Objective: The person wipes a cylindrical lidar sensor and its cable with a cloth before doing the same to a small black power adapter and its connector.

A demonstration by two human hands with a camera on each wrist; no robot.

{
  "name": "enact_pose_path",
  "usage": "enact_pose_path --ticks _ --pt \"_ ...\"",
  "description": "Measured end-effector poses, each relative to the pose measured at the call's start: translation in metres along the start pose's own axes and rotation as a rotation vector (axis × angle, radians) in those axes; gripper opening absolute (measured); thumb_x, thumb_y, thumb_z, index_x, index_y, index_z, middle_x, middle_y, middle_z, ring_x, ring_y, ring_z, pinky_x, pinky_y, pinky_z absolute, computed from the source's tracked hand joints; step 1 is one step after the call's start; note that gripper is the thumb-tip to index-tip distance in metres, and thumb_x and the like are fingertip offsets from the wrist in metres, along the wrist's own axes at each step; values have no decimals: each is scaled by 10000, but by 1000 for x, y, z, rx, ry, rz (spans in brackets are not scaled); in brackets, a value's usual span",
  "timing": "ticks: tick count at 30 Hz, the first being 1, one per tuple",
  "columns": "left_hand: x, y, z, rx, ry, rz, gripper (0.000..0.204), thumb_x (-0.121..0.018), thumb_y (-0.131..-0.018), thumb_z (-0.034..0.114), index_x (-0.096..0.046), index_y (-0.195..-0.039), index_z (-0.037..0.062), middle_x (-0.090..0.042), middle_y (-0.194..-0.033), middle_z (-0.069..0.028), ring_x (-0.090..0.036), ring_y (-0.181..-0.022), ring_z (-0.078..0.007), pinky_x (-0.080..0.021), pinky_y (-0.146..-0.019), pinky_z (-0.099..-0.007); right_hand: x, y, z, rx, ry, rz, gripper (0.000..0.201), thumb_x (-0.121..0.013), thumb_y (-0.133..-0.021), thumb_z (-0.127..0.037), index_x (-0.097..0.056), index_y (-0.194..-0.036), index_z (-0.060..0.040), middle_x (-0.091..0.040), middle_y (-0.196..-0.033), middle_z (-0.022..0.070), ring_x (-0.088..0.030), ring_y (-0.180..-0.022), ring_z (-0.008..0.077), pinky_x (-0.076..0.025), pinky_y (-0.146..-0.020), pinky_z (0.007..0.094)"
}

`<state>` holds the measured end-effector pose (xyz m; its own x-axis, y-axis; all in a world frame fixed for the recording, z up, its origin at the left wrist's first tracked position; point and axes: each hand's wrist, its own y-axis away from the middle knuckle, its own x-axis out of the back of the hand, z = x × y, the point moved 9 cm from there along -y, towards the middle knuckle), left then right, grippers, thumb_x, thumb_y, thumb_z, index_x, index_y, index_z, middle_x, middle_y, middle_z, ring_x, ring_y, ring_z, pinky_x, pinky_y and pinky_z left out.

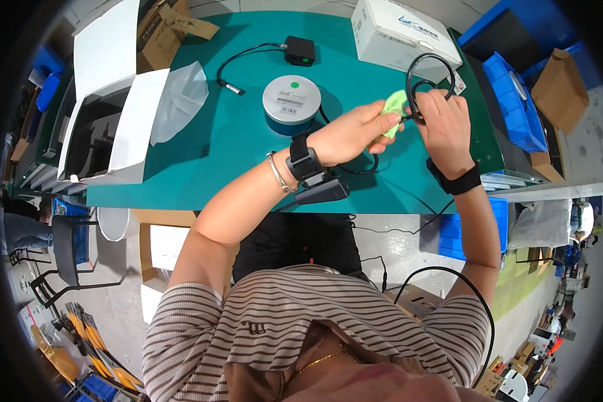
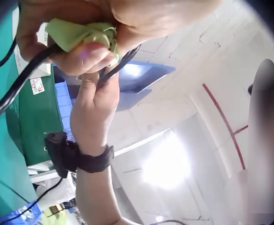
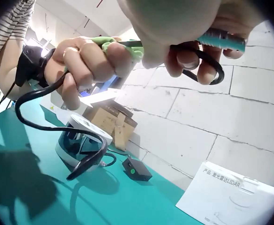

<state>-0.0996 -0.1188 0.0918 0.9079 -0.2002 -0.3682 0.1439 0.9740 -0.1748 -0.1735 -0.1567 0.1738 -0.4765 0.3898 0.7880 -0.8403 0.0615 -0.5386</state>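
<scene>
My left hand [image 1: 345, 139] pinches a light green cloth [image 1: 394, 107] wrapped around a black cable [image 2: 27, 77]. Close beside it, my right hand [image 1: 447, 127] grips the same cable, which loops above its fingers. A metal connector [image 3: 223, 41] sticks out from the right hand in the right wrist view. Below the hands, a round lidar unit [image 1: 291, 100] with a silver labelled top and a dark band stands on the green table. The cable runs down toward that unit. Folds of the cloth [image 2: 81, 36] show between the left fingers in the left wrist view.
A small black box [image 1: 300, 51] with a short connector lead lies behind the lidar unit. An open white carton [image 1: 107, 134] and a clear plastic bag [image 1: 179, 100] are at left. The white LIDAR box [image 1: 405, 33] stands back right, near blue bins [image 1: 509, 100].
</scene>
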Motion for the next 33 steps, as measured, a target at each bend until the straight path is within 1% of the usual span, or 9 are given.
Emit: enact_pose_path --ticks 7,9,14,16,20,23,27,29,33 --pt "-14 16 -17 69 -694 56 224 -479 -993 244 -444 -1027 26 -542 -760 -69 -527 -571 -177 -431 -559 -299 21 29 41 -89 164 -55 181 -659 -824 -202 -533 -870 -81 -537 -801 86 -548 -754 281 -389 -661 370" --pt "-30 27 -16 -211 -1320 72 223 -538 -954 240 -445 -980 39 -574 -783 -94 -572 -615 -267 -440 -594 -357 28 47 93 -370 190 -126 161 -642 -835 -162 -530 -902 -68 -555 -841 103 -559 -803 314 -405 -676 397" --pt "-18 29 -18 -335 -1439 137 200 -627 -863 181 -487 -960 76 -575 -797 -70 -595 -747 -254 -419 -822 -393 27 84 110 -355 129 -162 189 -573 -903 -172 -524 -1011 -24 -573 -906 149 -566 -836 361 -440 -660 425" --pt "-11 29 -5 -470 -1555 223 222 -649 -828 135 -518 -998 80 -569 -807 -51 -591 -790 -234 -379 -935 -420 29 93 123 -462 62 -130 214 -564 -932 -217 -543 -964 -7 -587 -801 140 -583 -683 312 -442 -594 379" --pt "27 24 15 -519 -1266 423 200 -641 -848 128 -556 -1025 90 -615 -887 -69 -606 -844 -263 -417 -903 -415 -10 117 119 -886 -666 -298 319 -541 -961 -275 -559 -784 -11 -486 -573 25 -463 -507 85 -353 -489 246" --pt "50 19 30 -362 -921 510 171 -563 -946 197 -546 -1024 46 -573 -734 -79 -541 -622 -220 -443 -572 -307 -42 123 81 -1059 -1023 -500 342 -494 -980 -329 -576 -786 -60 -467 -590 -17 -452 -518 72 -343 -491 234" --pt "66 6 23 -279 -593 496 217 -537 -971 247 -542 -1020 36 -554 -711 -51 -499 -574 -153 -431 -555 -273 -52 94 29 -997 -1237 -486 363 -453 -996 -365 -594 -852 -63 -491 -642 -18 -465 -548 76 -352 -517 219" --pt "53 6 36 -371 -725 491 235 -536 -974 269 -543 -1019 38 -545 -699 -24 -498 -589 -108 -430 -551 -271 -66 87 13 -1173 -1635 -319 380 -431 -1003 -387 -600 -930 -55 -520 -719 -11 -479 -588 81 -356 -542 208" --pt "18 1 33 -467 -1039 284 142 -560 -935 187 -538 -975 52 -585 -761 -81 -570 -653 -241 -448 -631 -332 -71 59 7 -1176 -1811 68 310 -497 -986 -342 -600 -941 -53 -533 -781 -17 -470 -607 67 -352 -552 206"
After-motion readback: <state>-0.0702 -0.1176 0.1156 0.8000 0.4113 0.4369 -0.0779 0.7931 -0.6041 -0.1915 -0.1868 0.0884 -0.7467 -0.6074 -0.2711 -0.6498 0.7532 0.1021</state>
